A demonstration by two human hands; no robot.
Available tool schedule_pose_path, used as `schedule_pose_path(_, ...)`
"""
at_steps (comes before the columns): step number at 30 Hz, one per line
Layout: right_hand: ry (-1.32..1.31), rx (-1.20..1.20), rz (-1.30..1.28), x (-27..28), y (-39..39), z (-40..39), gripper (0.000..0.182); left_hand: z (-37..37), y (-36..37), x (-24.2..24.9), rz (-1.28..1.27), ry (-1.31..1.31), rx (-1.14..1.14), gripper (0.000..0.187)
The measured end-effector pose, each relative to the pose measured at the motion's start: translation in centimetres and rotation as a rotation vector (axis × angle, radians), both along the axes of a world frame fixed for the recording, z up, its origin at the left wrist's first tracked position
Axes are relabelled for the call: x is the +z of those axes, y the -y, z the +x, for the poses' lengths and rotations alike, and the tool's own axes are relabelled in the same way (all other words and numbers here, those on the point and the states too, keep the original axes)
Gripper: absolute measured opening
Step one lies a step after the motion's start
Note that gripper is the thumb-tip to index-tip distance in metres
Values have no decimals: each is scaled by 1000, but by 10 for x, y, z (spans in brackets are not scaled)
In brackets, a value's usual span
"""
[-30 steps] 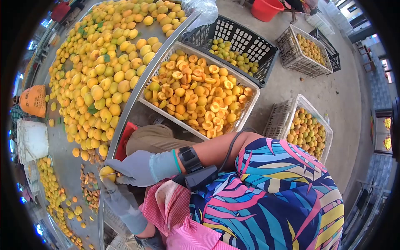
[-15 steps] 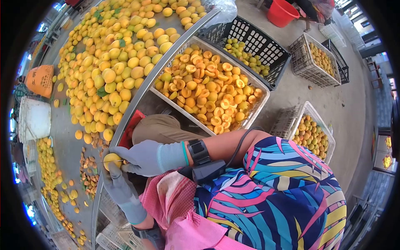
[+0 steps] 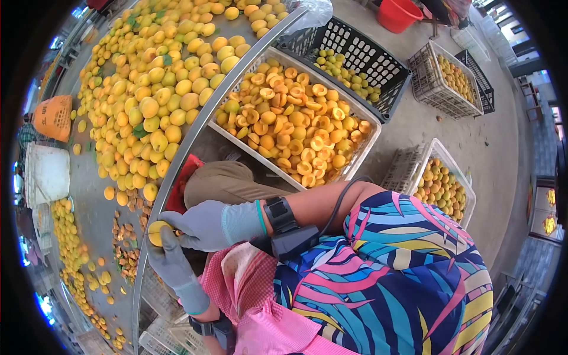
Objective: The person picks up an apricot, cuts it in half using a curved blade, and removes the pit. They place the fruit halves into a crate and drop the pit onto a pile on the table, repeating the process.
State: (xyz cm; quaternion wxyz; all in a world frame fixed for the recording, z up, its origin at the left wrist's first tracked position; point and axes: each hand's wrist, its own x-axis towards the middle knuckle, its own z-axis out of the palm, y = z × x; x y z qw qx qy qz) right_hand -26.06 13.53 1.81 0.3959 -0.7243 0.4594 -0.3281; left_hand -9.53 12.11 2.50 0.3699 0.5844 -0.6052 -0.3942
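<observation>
A yellow fruit is held between my two gloved hands, over the metal rim of the table. My left hand, in a grey glove, is closed around it from below. Above it, my right hand, also gloved, is closed with its fingertips against the fruit. A thin dark blade shows at the fruit, running to my right fingers; its handle is hidden. Close by on the table lie a large heap of yellow fruits and small brown pits.
A white crate of halved fruits stands beyond my right forearm, against a black crate with greener fruits. Farther right are more crates of fruit and a red basin. The table's metal rim runs beside my hands.
My hands and the fruit have moved very slightly within the view, and the fruit is turned a little. The blade shows less than before. The whole view has shifted slightly.
</observation>
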Motion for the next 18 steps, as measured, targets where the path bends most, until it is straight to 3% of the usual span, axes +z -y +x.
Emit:
schedule_pose_path(5, 1, 6, 68, 8, 0, -9, 50, -18, -1, 7, 15, -97, 36, 36)
schedule_pose_path(9, 149, 48, 105, -6, -2, -13, 44, -30, -9, 11, 30, -90, 40, 35)
schedule_pose_path(14, 233, 97, 101, -1, -12, -38, 39, -39, -15, 13, 128, -142, -73, 35)
schedule_pose_path(18, 275, 153, 308, 1, -18, -54, 40, -38, -15, 4, 224, -226, -146, 30)
